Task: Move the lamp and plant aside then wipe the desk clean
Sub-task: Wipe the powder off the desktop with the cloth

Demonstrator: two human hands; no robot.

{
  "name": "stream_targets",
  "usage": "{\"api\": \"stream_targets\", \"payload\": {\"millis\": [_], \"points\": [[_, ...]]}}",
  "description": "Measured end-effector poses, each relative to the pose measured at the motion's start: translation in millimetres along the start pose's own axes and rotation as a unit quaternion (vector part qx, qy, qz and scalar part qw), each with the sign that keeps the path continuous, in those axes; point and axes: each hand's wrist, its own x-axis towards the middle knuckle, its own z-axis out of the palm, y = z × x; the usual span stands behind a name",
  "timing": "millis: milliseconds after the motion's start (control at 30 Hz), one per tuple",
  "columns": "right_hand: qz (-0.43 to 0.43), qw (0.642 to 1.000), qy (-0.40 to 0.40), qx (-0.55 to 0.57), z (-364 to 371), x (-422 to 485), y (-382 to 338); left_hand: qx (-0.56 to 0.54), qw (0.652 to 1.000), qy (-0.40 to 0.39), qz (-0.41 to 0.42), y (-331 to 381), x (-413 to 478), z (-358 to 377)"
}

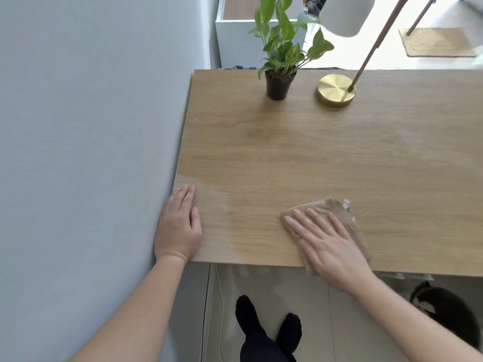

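A wooden desk (313, 152) fills the middle of the view. At its far edge stand a green plant in a black pot (278, 86) and, to its right, a lamp with a round brass base (335, 90), a thin slanted stem and a white shade above. My right hand (324, 241) lies flat with spread fingers on a brownish cloth (342, 212) near the desk's front edge. My left hand (180, 223) rests flat on the front left corner of the desk, holding nothing. A paler, duller patch of desk surface lies between the two hands.
A grey wall (91, 126) runs along the desk's left edge. A white cabinet (235, 40) and a woven mat (436, 43) sit beyond the desk. Below the front edge are my dark-socked feet (269, 325), a white cord (222, 309) and a black-and-white animal (444, 307).
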Motion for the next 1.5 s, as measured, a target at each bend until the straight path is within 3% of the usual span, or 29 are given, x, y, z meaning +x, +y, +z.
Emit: {"api": "stream_targets", "payload": {"millis": [100, 233, 300, 400, 467, 533, 667, 800, 900, 1033, 1167, 1367, 1433, 1500], "points": [[0.101, 0.994, 0.034, 0.012, -23.7, 37.3, 43.7, 0.002, 1.000, 0.001, -0.002, 0.9, 0.8, 0.4], [0.241, 0.966, 0.067, 0.060, -35.0, 130.6, 12.8, -0.006, 1.000, -0.001, 0.000, -0.5, 0.8, 0.7], [0.219, 0.972, 0.059, 0.068, -30.0, 157.4, -30.2, -0.007, 1.000, -0.004, -0.002, -1.5, 0.6, 1.7], [0.069, 0.995, 0.038, 0.058, -4.9, 128.1, -91.7, -0.008, 1.000, -0.003, -0.002, -3.1, -0.1, 2.3], [-0.008, 0.999, 0.014, 0.035, 10.2, 75.8, -94.6, -0.009, 1.000, -0.004, 0.001, -2.4, -0.1, 1.2], [-0.027, 1.000, 0.004, 0.011, 11.8, 35.4, -63.0, -0.006, 1.000, -0.007, -0.002, -2.9, 0.2, 0.6], [0.068, 0.997, 0.025, 0.013, -16.1, 43.9, 5.2, -0.006, 1.000, -0.011, -0.006, -0.8, -0.4, -0.5], [0.195, 0.977, 0.059, 0.064, -29.1, 129.0, -14.4, -0.006, 1.000, -0.016, -0.006, -1.3, 0.7, -0.5], [0.125, 0.989, 0.040, 0.063, -18.7, 143.0, -60.3, -0.006, 1.000, -0.016, -0.009, -1.5, 0.3, -0.5], [-0.018, 1.000, 0.002, 0.023, 3.5, 58.4, -58.6, -0.008, 1.000, -0.012, -0.006, -1.6, -1.1, -1.0], [0.063, 0.997, 0.019, 0.037, -19.3, 37.6, 17.5, -0.010, 1.000, -0.011, -0.008, -0.7, -1.3, 0.9], [0.264, 0.958, 0.066, 0.089, -61.5, 173.5, 57.1, -0.003, 1.000, -0.011, -0.003, -0.9, 1.6, -0.1], [0.269, 0.957, 0.056, 0.090, -64.1, 217.6, 34.4, 0.000, 1.000, -0.013, -0.004, -0.6, 2.1, -0.2], [0.216, 0.971, 0.049, 0.085, -59.7, 240.0, 0.7, 0.000, 1.000, -0.014, -0.003, -1.1, 2.1, -0.2]]}}
